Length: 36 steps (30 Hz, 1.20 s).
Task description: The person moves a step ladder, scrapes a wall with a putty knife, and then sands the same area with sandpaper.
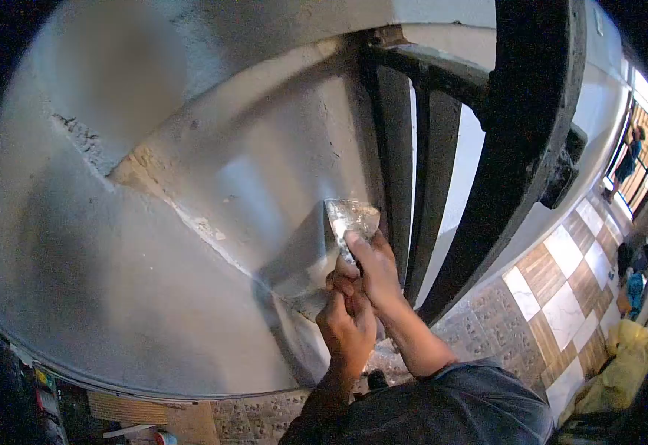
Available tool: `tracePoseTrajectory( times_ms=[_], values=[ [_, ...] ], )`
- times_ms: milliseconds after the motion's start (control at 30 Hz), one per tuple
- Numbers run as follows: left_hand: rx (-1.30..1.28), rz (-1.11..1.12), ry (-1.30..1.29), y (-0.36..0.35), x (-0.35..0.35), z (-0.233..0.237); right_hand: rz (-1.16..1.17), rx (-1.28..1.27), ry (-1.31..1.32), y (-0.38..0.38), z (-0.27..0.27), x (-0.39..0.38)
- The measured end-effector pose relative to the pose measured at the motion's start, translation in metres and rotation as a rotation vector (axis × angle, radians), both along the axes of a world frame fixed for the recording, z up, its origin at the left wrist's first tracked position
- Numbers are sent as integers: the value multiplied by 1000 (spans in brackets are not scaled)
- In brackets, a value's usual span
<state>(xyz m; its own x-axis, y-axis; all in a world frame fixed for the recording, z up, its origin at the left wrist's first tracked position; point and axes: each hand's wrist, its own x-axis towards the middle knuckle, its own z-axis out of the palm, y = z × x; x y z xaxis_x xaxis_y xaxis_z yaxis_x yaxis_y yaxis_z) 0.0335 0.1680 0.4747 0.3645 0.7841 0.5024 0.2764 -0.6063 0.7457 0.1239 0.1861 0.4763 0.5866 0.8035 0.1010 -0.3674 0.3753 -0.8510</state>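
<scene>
My right hand [377, 268] is closed round a putty knife [353, 215], its thumb lying along the base of the blade. The wide metal blade is smeared with pale material and points up, close to a recessed plastered surface [287, 156]. Just below, my left hand [347, 322] is closed with its fingers bunched against the right hand, at the lower end of the knife. Whether those fingers grip the handle or something small is hidden. A rough, chipped edge [205, 226] runs diagonally beside the recess, left of both hands.
Dark metal bars [431, 156] and a thick black post [524, 148] stand close on the right. Beyond is a checkered tile floor [561, 297] with a yellow sack [624, 363]. A person [628, 159] is at the far right. Cardboard [142, 415] lies at the lower left.
</scene>
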Motion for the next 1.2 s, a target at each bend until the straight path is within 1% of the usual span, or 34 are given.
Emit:
tracePoseTrajectory(
  times_ms=[33,100,133,167,233,267,300,333,367,433,467,500,567,600,633,700,733,767,833,867,900,967,1033,1067,1133,1167,1200],
  values=[
    [-8,-3,8,-1,2,-1,-3,-8,8,-2,1,-1],
    [54,-7,-76,-1,3,-5,41,73,143,-4,8,-5],
    [62,13,41,0,0,-4,18,41,214,-12,32,-10],
    [64,16,40,1,-1,0,21,42,213,-11,32,-9],
    [-62,-1,71,1,-5,7,153,142,297,-13,25,-8],
    [-61,1,75,4,-5,1,155,143,301,-9,17,-8],
    [56,30,32,6,-4,-6,117,106,203,-5,6,-8],
    [175,56,-13,6,-3,-5,78,70,104,-5,9,-10],
    [188,54,-18,6,-1,1,76,83,99,-4,16,-8],
    [9,33,-5,1,-2,10,128,97,200,-9,31,-8],
    [5,28,5,1,-4,5,87,169,224,-8,35,-12],
    [16,20,-29,6,-1,-2,78,176,217,-5,28,-7],
    [11,15,-57,3,-3,-8,89,62,34,-5,9,-6],
    [34,25,-64,1,-2,-5,149,114,89,-5,5,-6],
    [58,36,-81,3,1,-1,147,118,76,-4,13,-4],
    [86,45,-39,1,-3,5,162,69,134,-7,25,-6],
    [127,51,2,3,-2,7,45,-3,-17,3,4,-1],
    [127,44,-5,3,1,3,37,-3,-24,1,2,0],
    [37,55,-7,0,-2,-10,38,45,-11,-4,1,-7],
    [50,52,-21,6,4,-9,-1,74,126,-3,10,-8],
    [37,31,-45,6,6,-4,4,83,115,-4,16,-7],
    [13,18,-58,3,4,-4,177,214,348,-9,19,-6],
    [153,82,-57,5,5,-13,195,199,338,-9,14,-8],
    [167,63,-157,5,8,-12,140,197,255,-7,7,-9],
    [160,58,-169,12,13,-13,65,194,93,0,6,-5],
    [134,61,-169,11,13,-14,64,190,91,-1,11,-4],
    [120,64,-165,9,11,-14,103,199,174,-4,15,-3]
  ],
)
